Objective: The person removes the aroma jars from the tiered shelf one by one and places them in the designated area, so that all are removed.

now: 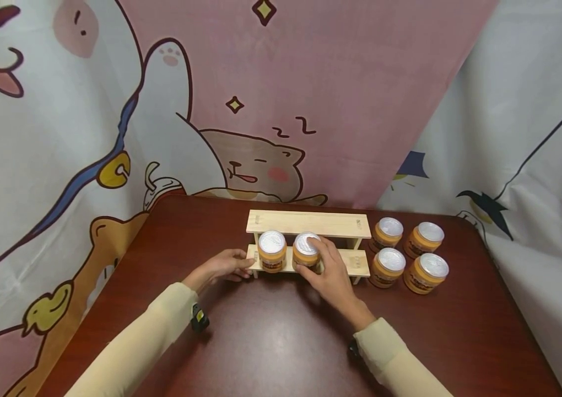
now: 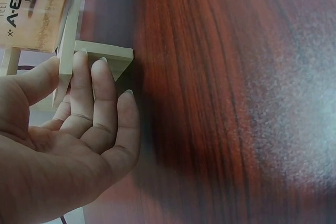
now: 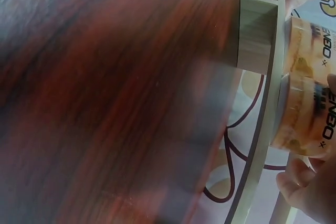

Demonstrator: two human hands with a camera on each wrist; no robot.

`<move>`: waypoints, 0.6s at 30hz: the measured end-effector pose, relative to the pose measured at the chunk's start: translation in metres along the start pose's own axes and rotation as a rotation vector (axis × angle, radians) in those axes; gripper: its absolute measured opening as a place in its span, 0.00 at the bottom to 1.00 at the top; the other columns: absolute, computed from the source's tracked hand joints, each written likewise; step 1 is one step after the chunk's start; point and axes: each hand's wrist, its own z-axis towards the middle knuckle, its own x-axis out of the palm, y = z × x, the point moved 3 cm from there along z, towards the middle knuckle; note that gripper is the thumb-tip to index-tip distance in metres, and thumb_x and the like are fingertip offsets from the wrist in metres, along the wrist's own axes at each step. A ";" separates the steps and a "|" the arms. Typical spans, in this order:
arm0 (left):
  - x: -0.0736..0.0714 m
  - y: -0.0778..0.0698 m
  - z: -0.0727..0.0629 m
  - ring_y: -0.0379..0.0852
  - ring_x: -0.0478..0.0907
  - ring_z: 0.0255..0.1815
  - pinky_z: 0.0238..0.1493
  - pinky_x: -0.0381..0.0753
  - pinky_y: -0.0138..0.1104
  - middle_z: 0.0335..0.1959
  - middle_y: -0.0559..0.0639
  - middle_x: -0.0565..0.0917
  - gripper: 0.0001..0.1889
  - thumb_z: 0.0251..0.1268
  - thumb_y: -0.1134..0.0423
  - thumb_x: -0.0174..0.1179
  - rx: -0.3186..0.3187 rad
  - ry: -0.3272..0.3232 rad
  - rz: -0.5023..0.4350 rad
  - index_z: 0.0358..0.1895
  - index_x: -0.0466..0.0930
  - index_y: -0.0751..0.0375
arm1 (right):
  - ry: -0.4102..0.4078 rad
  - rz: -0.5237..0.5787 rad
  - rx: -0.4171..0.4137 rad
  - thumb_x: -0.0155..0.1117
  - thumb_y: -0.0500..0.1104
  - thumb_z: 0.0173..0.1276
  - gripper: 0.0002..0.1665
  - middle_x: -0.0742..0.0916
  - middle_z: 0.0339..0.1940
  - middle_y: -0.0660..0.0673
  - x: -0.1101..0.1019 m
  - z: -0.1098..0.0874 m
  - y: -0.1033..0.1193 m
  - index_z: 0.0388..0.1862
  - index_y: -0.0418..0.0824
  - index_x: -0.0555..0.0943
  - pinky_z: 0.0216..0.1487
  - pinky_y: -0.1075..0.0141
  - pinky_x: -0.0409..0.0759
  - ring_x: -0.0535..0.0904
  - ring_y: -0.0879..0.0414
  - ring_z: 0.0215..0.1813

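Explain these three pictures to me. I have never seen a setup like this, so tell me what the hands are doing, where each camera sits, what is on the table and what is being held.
There is no machine here: a person works with two bare hands and wears three cameras. The big picture comes from a camera on the head, looking down at a dark red table. The other two come from cameras on the wrists, so they show close, tilted views.

On the table stands a small wooden rack with two steps. Two orange jars with silver lids stand on its lower step. Four more jars stand in a group on the table to the right of the rack.

The left hand holds the rack's left end; the left wrist view shows its fingers lying against the wood. The right hand grips the second jar on the lower step, next to the first jar.
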 end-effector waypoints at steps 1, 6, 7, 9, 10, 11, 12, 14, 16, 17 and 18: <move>0.000 0.000 0.000 0.43 0.85 0.36 0.45 0.82 0.42 0.33 0.51 0.86 0.16 0.75 0.56 0.57 0.000 -0.001 -0.003 0.53 0.70 0.65 | -0.005 0.007 0.005 0.82 0.44 0.54 0.41 0.78 0.62 0.38 0.000 0.000 0.000 0.66 0.46 0.73 0.58 0.45 0.78 0.78 0.43 0.60; 0.000 0.000 -0.001 0.44 0.84 0.36 0.46 0.82 0.42 0.33 0.51 0.86 0.16 0.75 0.56 0.57 0.006 0.002 -0.005 0.52 0.70 0.65 | -0.008 0.042 0.039 0.81 0.43 0.54 0.40 0.77 0.63 0.39 0.002 0.000 0.003 0.65 0.46 0.74 0.59 0.46 0.78 0.79 0.43 0.61; 0.000 0.000 -0.001 0.43 0.84 0.36 0.46 0.82 0.42 0.33 0.51 0.86 0.16 0.75 0.56 0.57 0.007 0.005 -0.003 0.53 0.70 0.65 | -0.006 0.052 0.044 0.81 0.43 0.54 0.40 0.77 0.63 0.39 0.002 0.000 0.003 0.65 0.45 0.74 0.59 0.46 0.78 0.78 0.43 0.61; 0.000 0.000 -0.001 0.43 0.84 0.36 0.46 0.82 0.42 0.33 0.50 0.86 0.16 0.75 0.56 0.57 0.009 0.008 0.002 0.53 0.70 0.66 | -0.001 0.067 0.055 0.81 0.42 0.55 0.39 0.77 0.63 0.39 0.002 0.000 0.004 0.65 0.45 0.74 0.59 0.45 0.78 0.78 0.43 0.62; 0.000 0.001 -0.001 0.43 0.84 0.36 0.46 0.82 0.42 0.33 0.50 0.86 0.16 0.75 0.56 0.57 0.009 0.010 -0.002 0.53 0.70 0.66 | 0.001 0.074 0.058 0.80 0.42 0.55 0.39 0.77 0.63 0.39 0.002 0.000 0.005 0.65 0.45 0.74 0.60 0.45 0.77 0.78 0.43 0.62; 0.000 0.001 -0.001 0.43 0.84 0.36 0.46 0.82 0.42 0.33 0.50 0.86 0.16 0.75 0.56 0.57 0.009 0.011 -0.003 0.53 0.70 0.66 | 0.003 0.080 0.062 0.80 0.42 0.55 0.38 0.77 0.63 0.39 0.002 0.000 0.006 0.64 0.45 0.74 0.60 0.46 0.77 0.78 0.43 0.62; 0.000 0.001 -0.001 0.43 0.84 0.36 0.46 0.82 0.42 0.33 0.50 0.86 0.16 0.75 0.56 0.57 0.012 0.013 0.000 0.53 0.70 0.66 | 0.004 0.084 0.064 0.80 0.41 0.55 0.38 0.77 0.63 0.39 0.002 0.000 0.006 0.64 0.45 0.74 0.60 0.46 0.77 0.78 0.43 0.62; 0.000 0.001 0.000 0.43 0.84 0.36 0.46 0.82 0.43 0.33 0.51 0.86 0.16 0.75 0.56 0.57 0.017 0.013 0.000 0.53 0.70 0.66 | 0.005 0.091 0.065 0.80 0.41 0.55 0.38 0.77 0.62 0.39 0.002 0.001 0.007 0.64 0.45 0.75 0.61 0.46 0.77 0.77 0.43 0.62; -0.001 0.001 0.000 0.43 0.84 0.36 0.46 0.82 0.43 0.34 0.51 0.87 0.16 0.75 0.56 0.57 0.025 0.015 0.004 0.52 0.70 0.66 | -0.002 0.099 0.057 0.80 0.40 0.54 0.38 0.77 0.61 0.38 0.001 0.002 0.008 0.64 0.45 0.75 0.61 0.46 0.77 0.77 0.43 0.61; -0.001 0.001 0.001 0.43 0.84 0.36 0.46 0.82 0.43 0.34 0.51 0.87 0.16 0.75 0.56 0.57 0.028 0.014 0.009 0.52 0.70 0.66 | -0.006 0.105 0.053 0.80 0.39 0.54 0.38 0.77 0.61 0.38 -0.001 0.003 0.009 0.64 0.44 0.75 0.60 0.46 0.77 0.77 0.43 0.61; -0.001 0.001 0.001 0.43 0.84 0.36 0.46 0.82 0.43 0.34 0.51 0.87 0.16 0.75 0.56 0.57 0.031 0.014 0.010 0.52 0.70 0.66 | -0.007 0.116 0.047 0.80 0.39 0.54 0.38 0.77 0.61 0.38 -0.002 0.004 0.010 0.64 0.44 0.75 0.60 0.46 0.77 0.77 0.43 0.61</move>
